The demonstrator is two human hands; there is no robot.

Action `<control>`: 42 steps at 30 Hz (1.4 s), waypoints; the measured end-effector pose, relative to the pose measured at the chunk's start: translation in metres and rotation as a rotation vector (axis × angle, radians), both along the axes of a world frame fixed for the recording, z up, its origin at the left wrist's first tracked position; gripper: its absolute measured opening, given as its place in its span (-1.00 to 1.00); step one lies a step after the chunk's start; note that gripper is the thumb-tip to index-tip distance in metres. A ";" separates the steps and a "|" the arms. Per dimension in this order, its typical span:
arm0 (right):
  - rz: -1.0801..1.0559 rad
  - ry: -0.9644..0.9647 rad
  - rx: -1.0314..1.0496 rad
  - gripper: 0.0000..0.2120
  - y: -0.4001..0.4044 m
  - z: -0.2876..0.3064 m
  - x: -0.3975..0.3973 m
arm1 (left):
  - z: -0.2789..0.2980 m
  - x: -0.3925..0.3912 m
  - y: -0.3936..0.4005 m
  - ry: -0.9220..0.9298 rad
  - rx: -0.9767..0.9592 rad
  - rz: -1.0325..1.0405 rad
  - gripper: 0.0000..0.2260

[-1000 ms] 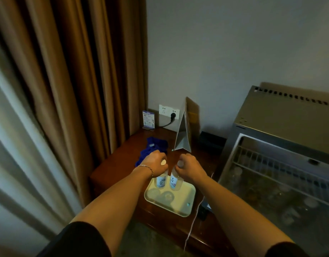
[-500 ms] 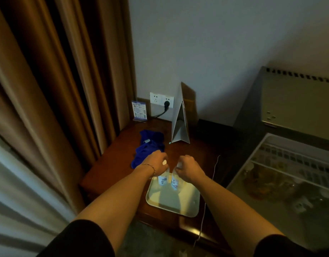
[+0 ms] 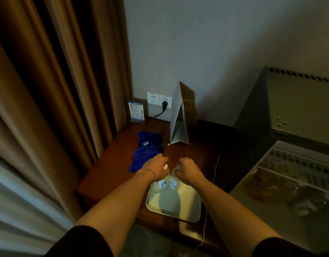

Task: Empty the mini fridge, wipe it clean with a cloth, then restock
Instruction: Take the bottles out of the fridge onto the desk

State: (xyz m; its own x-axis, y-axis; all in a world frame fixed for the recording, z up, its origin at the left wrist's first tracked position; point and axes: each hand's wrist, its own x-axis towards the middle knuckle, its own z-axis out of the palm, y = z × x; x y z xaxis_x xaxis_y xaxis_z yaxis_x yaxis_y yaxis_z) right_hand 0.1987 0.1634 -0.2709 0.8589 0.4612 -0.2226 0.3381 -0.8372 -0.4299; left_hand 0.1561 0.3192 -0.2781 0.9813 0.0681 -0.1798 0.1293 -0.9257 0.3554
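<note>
Left bottle (image 3: 162, 183) gripped at top by left hand (image 3: 158, 168); right bottle (image 3: 174, 182) gripped by right hand (image 3: 187, 170). Both stood on tray (image 3: 178, 210). Blue cloth (image 3: 146, 151) laid just beside.

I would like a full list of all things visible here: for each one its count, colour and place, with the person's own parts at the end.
bottles: two, clear with white-blue labels, far end of tray
tray: one, cream, front of wooden table
table: one, dark brown, by curtain
cloth: one, blue, on table left of the hands
folded card: one, white, standing by the wall
small sign: one, blue-white, back corner
wall sockets: two, white, one with a black plug
mini fridge: one, grey, right, door open
curtain: brown, left
left hand: grips left bottle
right hand: grips right bottle
</note>
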 end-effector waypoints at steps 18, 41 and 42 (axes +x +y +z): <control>-0.028 -0.023 -0.024 -0.53 -0.040 0.027 -0.033 | 0.037 -0.031 -0.022 -0.139 0.085 0.201 -0.46; -0.181 -0.202 -0.054 -0.52 -0.342 0.088 -0.132 | 0.084 -0.108 -0.311 -0.142 0.030 -0.065 -0.49; -0.200 -0.205 -0.061 -0.52 -0.352 0.089 -0.134 | 0.085 -0.108 -0.321 -0.137 0.030 -0.075 -0.48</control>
